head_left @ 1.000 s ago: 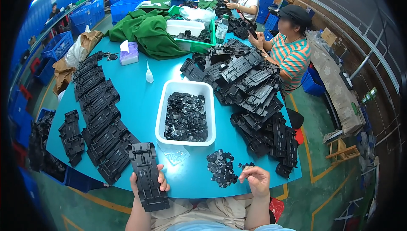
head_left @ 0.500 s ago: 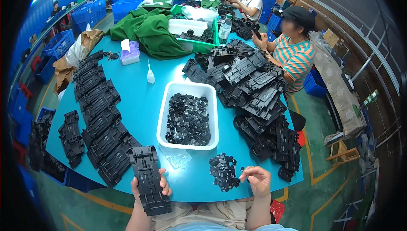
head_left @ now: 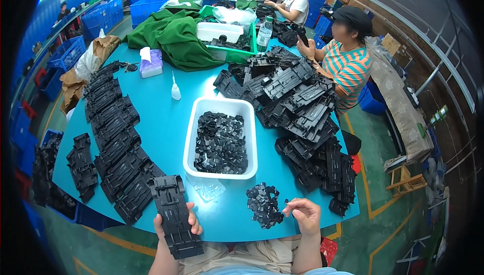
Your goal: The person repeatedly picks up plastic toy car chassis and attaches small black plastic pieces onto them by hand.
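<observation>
Right at the near edge of the counter [head_left: 237,229], here's the left hand [head_left: 193,219], closed around a long black chassis plate [head_left: 175,217], thumb on one side, fingers on the other! The plate tilts up over the edge, its broad ribbed face in view. Good grip, I'd say: holding it by the sides leaves that face clear, and a light, even squeeze should serve better than a hard one.

Over to the right hand [head_left: 306,215]: finger and thumb curl toward each other, with a tiny black piece [head_left: 286,201] right at the tips. Pinched, or lying on the surface just beyond? From here I can't tell. Something that small calls for a fingertip touch, one piece at a time, wrist low and steady.

Just beside it, a loose pile of small black pieces [head_left: 264,205], nicely within reach; spreading it thinner would probably make single pieces easier to pick. Beyond lies a clear plastic bag [head_left: 209,190], then the white tray [head_left: 220,175], well stocked with more pieces.

Out left, overlapping plates [head_left: 118,146] run in a curving row; out right, a tumbled heap of plates [head_left: 297,91], where snagging looks likelier. Farther back, a bunched green cloth [head_left: 171,40] and a co-worker in stripes [head_left: 346,65]!
</observation>
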{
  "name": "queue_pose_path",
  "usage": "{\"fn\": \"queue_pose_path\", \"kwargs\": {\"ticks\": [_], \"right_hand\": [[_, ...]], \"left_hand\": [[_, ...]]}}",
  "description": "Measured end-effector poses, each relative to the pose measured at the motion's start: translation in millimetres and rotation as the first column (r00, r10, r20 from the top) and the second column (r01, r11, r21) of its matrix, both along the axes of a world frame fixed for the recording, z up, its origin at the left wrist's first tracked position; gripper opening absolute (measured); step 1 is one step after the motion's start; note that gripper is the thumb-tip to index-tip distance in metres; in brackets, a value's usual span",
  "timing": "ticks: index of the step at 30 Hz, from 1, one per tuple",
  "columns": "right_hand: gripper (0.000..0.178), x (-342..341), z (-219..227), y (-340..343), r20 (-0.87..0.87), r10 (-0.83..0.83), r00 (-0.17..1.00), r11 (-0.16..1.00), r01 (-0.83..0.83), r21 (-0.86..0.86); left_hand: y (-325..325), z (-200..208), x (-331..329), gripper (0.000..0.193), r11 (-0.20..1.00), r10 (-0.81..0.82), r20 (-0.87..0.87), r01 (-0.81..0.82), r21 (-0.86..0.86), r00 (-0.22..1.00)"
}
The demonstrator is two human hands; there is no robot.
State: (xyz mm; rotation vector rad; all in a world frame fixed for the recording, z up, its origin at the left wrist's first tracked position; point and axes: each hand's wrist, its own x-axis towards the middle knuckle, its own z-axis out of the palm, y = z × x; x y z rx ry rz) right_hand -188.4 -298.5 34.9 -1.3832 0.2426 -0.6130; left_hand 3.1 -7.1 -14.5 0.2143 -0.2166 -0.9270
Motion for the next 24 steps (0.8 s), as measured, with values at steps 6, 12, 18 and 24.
{"fn": "queue_pose_path", "kwargs": {"ticks": [6, 12, 18, 24], "right_hand": [[0.022, 2.4, 0.8, -0.1, 0.028, 0.024, 0.999, 1.000, -0.024, -0.004], [0.022, -4.6, 6.0, 3.8, 0.007, -0.010, 1.000, 1.000, 0.010, -0.019], [0.024, -13.5, 2.3, 2.2, -0.112, -0.115, 0.987, 0.993, 0.109, -0.054], [0.015, 0.2, 14.9, -3.0, -0.213, -0.265, 0.940, 0.953, 0.222, -0.206]], "left_hand": [[-0.6, -0.3, -0.9, 0.089, 1.000, 0.011, -0.001, -0.011, -0.017, 1.000], [2.0, -3.9, -4.2, 0.089, 0.999, 0.016, 0.010, -0.016, -0.040, 1.000], [-2.8, -4.7, 1.9, 0.098, 1.000, -0.003, -0.067, 0.003, -0.001, 0.998], [-2.8, 9.4, 10.5, 0.101, 1.000, -0.005, -0.040, 0.004, -0.009, 0.999]]}}
